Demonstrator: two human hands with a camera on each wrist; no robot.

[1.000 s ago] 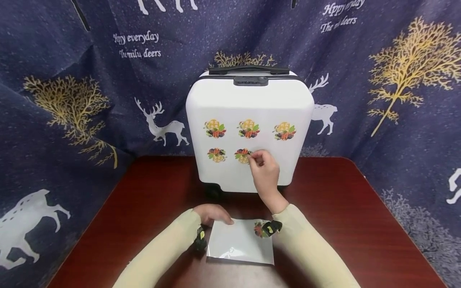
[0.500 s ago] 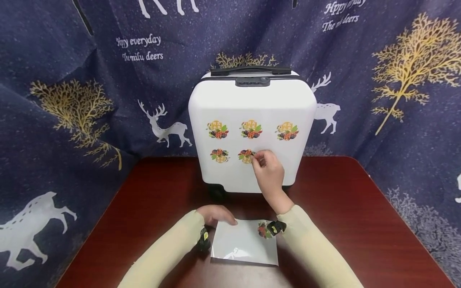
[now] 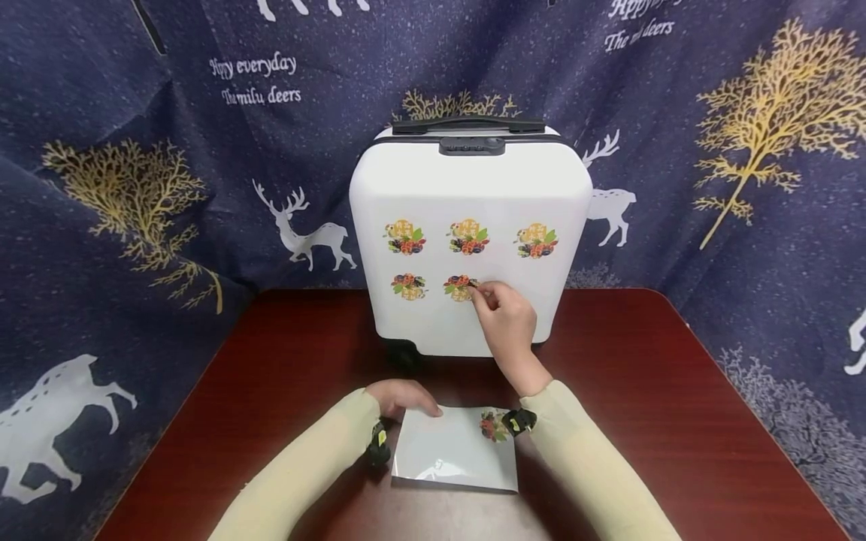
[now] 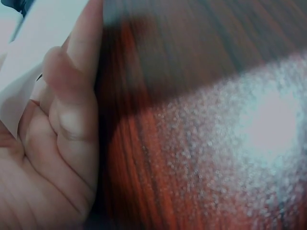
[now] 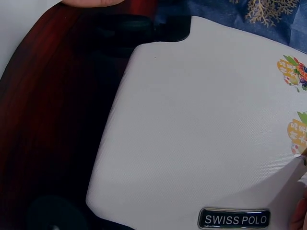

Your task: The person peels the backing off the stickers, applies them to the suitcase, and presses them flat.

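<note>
A white suitcase (image 3: 419,176) stands upright, with several fruit-patterned stickers in two rows on its face. My right hand (image 3: 509,321) is at the lower middle sticker (image 3: 456,288), thumb and index finger pinching its right edge against the shell. In the right wrist view this sticker (image 5: 296,133) is cut off by the frame edge, and only a bit of the hand (image 5: 299,213) shows. My left hand (image 3: 402,397) holds the top left of a white sticker sheet (image 3: 453,451), thumb above. Curled fingers (image 4: 72,120) lie by the sheet's edge in the left wrist view.
The suitcase rests on a dark red wooden table (image 3: 609,376). One more fruit sticker (image 3: 494,425) is on the sheet's upper right, partly covered by the right wrist's black camera strap (image 3: 519,421). Behind hangs a dark blue cloth (image 3: 325,150) printed with deer and trees.
The head view has shifted slightly. Both hands keep almost the same places, the right one at the lower middle sticker and the left one on the sheet.
</note>
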